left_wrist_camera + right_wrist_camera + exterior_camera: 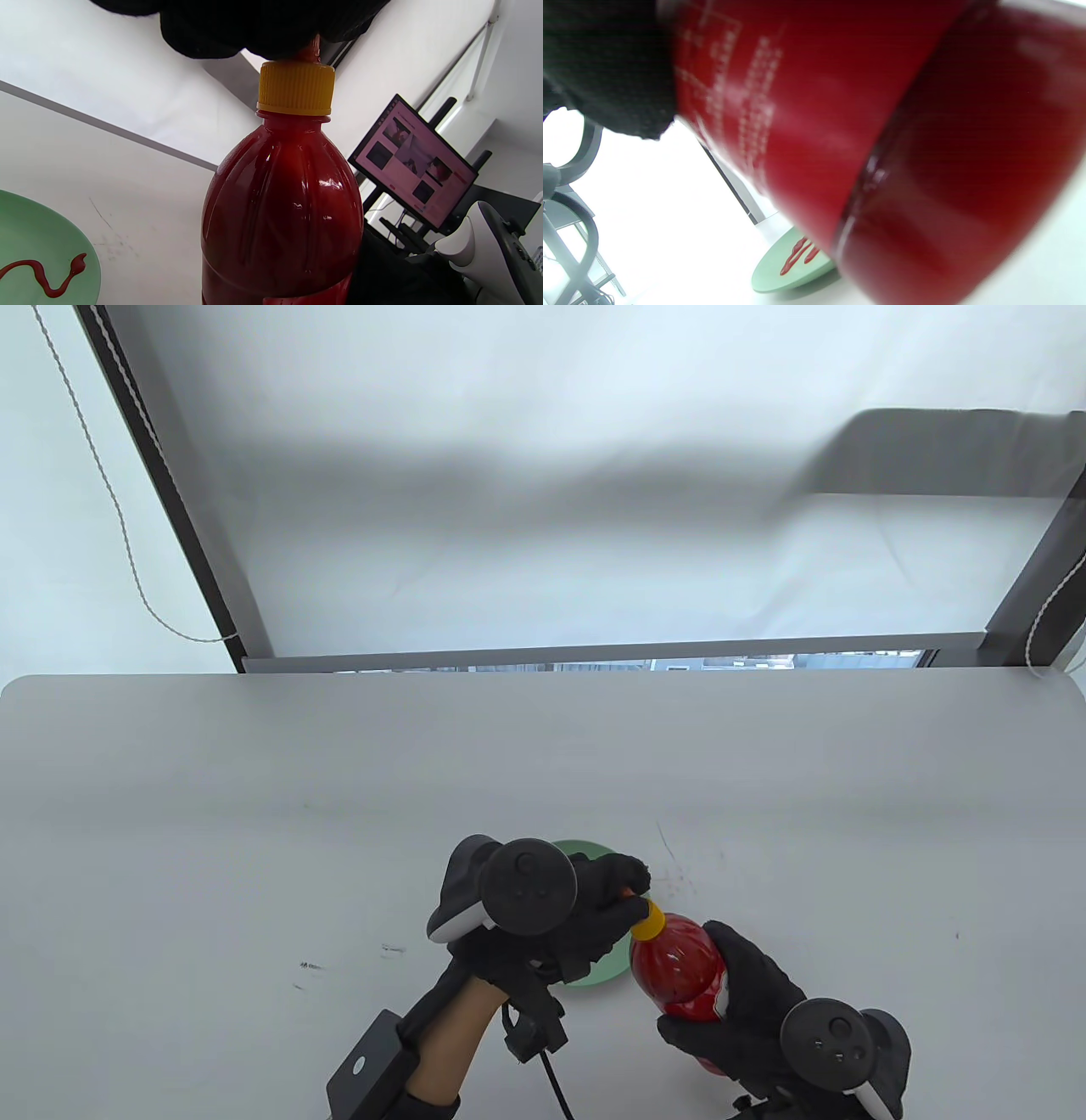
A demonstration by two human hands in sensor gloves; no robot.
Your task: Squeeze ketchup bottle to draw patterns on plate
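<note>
A red ketchup bottle [683, 971] with a yellow cap [648, 921] is held tilted over the table, its tip toward the upper left. My right hand [747, 1018] grips its body; the bottle fills the right wrist view [882, 127]. My left hand [585, 912] pinches the small red nozzle tip above the yellow cap [295, 88]. A light green plate [598, 976] lies under my left hand, mostly hidden. Wavy red ketchup lines [42, 277] lie on the plate [25, 237], also in the right wrist view [797, 254].
The grey table [339, 814] carries faint pen marks [679, 865] right of the plate. A black box [365, 1065] is strapped to my left forearm, with a cable. A monitor [418, 169] stands off the table in the left wrist view.
</note>
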